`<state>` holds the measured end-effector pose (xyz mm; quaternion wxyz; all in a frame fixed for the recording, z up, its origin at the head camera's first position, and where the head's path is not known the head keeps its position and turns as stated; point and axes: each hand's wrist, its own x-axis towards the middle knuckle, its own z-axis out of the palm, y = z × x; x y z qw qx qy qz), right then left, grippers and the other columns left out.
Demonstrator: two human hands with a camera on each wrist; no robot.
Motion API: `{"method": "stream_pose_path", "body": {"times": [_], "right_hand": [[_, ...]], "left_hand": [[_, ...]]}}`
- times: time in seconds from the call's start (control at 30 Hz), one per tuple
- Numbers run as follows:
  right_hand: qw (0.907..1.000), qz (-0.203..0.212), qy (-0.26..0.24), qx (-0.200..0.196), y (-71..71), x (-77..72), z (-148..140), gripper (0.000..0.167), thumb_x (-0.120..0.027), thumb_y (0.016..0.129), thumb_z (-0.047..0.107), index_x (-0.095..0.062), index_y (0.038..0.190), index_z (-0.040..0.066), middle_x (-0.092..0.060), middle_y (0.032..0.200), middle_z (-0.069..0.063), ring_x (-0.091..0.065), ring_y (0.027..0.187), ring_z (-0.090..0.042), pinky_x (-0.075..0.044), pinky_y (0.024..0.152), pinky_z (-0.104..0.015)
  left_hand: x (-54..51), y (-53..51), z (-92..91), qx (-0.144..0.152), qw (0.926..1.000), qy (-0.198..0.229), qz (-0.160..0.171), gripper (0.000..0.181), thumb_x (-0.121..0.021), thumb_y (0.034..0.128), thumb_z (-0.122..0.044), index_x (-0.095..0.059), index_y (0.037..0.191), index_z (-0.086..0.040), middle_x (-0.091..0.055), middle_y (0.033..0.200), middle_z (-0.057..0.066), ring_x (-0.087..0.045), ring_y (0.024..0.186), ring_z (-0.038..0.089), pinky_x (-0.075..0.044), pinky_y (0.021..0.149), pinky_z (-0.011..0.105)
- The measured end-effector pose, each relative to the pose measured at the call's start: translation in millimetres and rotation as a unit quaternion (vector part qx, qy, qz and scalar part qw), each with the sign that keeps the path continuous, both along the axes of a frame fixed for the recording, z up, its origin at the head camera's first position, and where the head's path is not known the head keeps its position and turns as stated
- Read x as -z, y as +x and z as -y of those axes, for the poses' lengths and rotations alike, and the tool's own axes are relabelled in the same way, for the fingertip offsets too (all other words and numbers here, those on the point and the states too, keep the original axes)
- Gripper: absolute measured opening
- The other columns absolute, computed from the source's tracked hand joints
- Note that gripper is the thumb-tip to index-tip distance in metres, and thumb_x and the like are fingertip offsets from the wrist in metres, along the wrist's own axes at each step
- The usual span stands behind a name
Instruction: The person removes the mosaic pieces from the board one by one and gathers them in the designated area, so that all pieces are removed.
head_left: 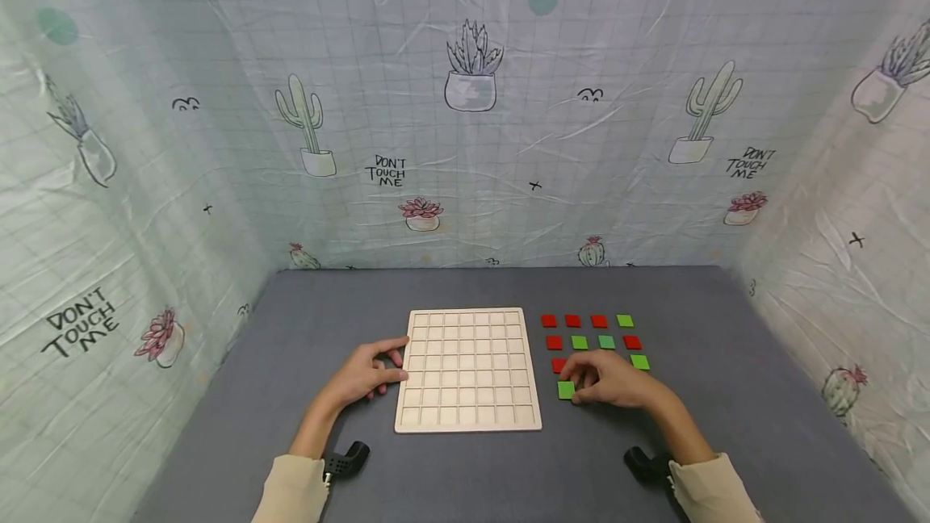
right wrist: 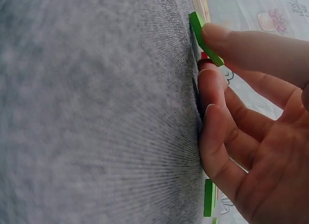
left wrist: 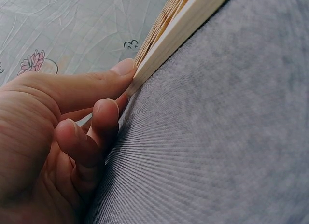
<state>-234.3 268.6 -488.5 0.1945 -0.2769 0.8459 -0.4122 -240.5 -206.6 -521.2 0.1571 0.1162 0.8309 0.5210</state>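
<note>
A pale wooden grid board (head_left: 467, 371) with rows of square recesses lies flat on the table. My left hand (head_left: 366, 371) touches its left edge with thumb and forefinger set apart; in the left wrist view the thumb (left wrist: 91, 87) rests against the board's side (left wrist: 166, 43), the other fingers bent below. To the right of the board, my right hand (head_left: 613, 379) pinches a square green tile (head_left: 566, 390). The right wrist view shows this tile tilted, one edge lifted, under the thumb (right wrist: 260, 50). The fingertips behind it are partly hidden.
Red tiles (head_left: 572, 320) and green tiles (head_left: 625, 320) lie in loose rows right of the board, some hidden by my right hand. One tile (head_left: 606, 341) is a bluer green. The grey tabletop (head_left: 327, 297) is bounded by a patterned cloth (head_left: 472, 144) behind and at both sides.
</note>
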Motion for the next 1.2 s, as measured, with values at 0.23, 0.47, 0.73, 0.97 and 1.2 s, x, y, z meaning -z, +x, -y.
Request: {"method": "stream_pose_path", "body": {"times": [0.23,0.47,0.73,0.97,1.2], "right_hand": [[0.9991,-0.028,0.032,0.001,1.2,0.5,1.7,0.022,-0.084,0.084,0.010,-0.073,0.104,0.011,-0.067,0.091,-0.002,-0.058,0.073,-0.003,-0.053,0.068,-0.025],[0.9989,-0.032,0.033,-0.002,1.8,0.5,1.5,0.023,-0.084,0.084,0.009,-0.072,0.103,0.011,-0.065,0.090,-0.003,-0.056,0.071,-0.002,-0.052,0.065,-0.024],[0.9985,-0.040,0.036,-0.002,1.8,-0.7,2.7,0.023,-0.085,0.083,0.011,-0.074,0.103,0.012,-0.066,0.091,-0.002,-0.057,0.072,-0.002,-0.052,0.066,-0.024],[0.9977,-0.049,0.046,-0.004,-0.5,1.7,2.0,0.022,-0.086,0.083,0.012,-0.075,0.102,0.013,-0.066,0.091,-0.001,-0.056,0.072,-0.002,-0.052,0.067,-0.024],[0.9979,-0.046,0.046,-0.004,-0.1,0.3,2.2,0.020,-0.086,0.083,0.013,-0.075,0.101,0.013,-0.066,0.091,0.000,-0.056,0.072,-0.001,-0.052,0.066,-0.024]], "left_hand": [[0.0,0.0,-1.3,-0.002,1.0000,0.001,0.003,0.069,-0.079,0.0925,-0.023,-0.050,0.154,-0.012,-0.062,0.112,0.014,-0.054,0.055,0.011,-0.041,0.042,0.027],[0.5,0.3,-2.2,0.004,1.0000,0.001,-0.002,0.070,-0.079,0.0927,-0.022,-0.049,0.155,-0.010,-0.062,0.112,0.015,-0.053,0.054,0.010,-0.041,0.042,0.027],[-0.8,0.6,-1.0,0.002,0.9999,0.007,-0.007,0.069,-0.079,0.0928,-0.021,-0.050,0.154,-0.009,-0.062,0.112,0.017,-0.053,0.054,0.010,-0.041,0.042,0.028],[-1.3,0.9,-1.6,0.003,1.0000,0.007,-0.006,0.068,-0.079,0.0930,-0.021,-0.050,0.154,-0.009,-0.061,0.112,0.017,-0.053,0.054,0.011,-0.041,0.042,0.027],[-0.3,1.5,-0.7,0.000,0.9999,0.010,-0.005,0.069,-0.079,0.0928,-0.021,-0.050,0.154,-0.009,-0.061,0.112,0.017,-0.053,0.054,0.010,-0.041,0.042,0.027]]}}
